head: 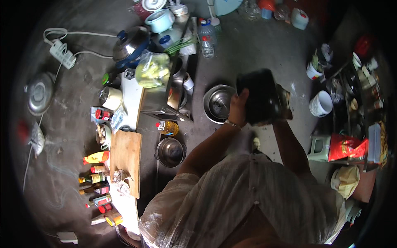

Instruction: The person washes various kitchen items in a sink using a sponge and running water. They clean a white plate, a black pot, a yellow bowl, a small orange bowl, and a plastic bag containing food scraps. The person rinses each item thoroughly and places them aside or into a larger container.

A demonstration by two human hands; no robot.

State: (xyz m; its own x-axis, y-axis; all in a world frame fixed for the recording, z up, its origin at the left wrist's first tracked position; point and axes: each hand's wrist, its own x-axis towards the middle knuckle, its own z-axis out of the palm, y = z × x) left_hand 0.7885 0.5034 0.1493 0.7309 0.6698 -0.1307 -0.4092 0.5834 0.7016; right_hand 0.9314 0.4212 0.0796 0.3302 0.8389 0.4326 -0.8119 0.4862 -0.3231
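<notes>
Both my hands hold a large dark pot-like container [259,96] in front of me. My left hand [239,107] grips its left side, fingers up along the wall. My right hand [280,119] is at its lower right, mostly hidden behind it. Something brownish, too blurred to name, shows at the container's right edge. Just left of my left hand, a stainless steel basin [208,108] stands on the floor with a smaller round metal bowl or inner base visible in it. Farther left is a steel pot [171,152] with side handles, below a bottle of yellow cooking oil [167,127].
A counter on the left bears a wooden cutting board [125,155], several sauce bottles [94,177] and a bag of green vegetables [153,69]. A white bucket [321,104], a plastic stool [319,147] and a loaded shelf rack [366,169] stand at right. Water bottles [207,46] stand ahead.
</notes>
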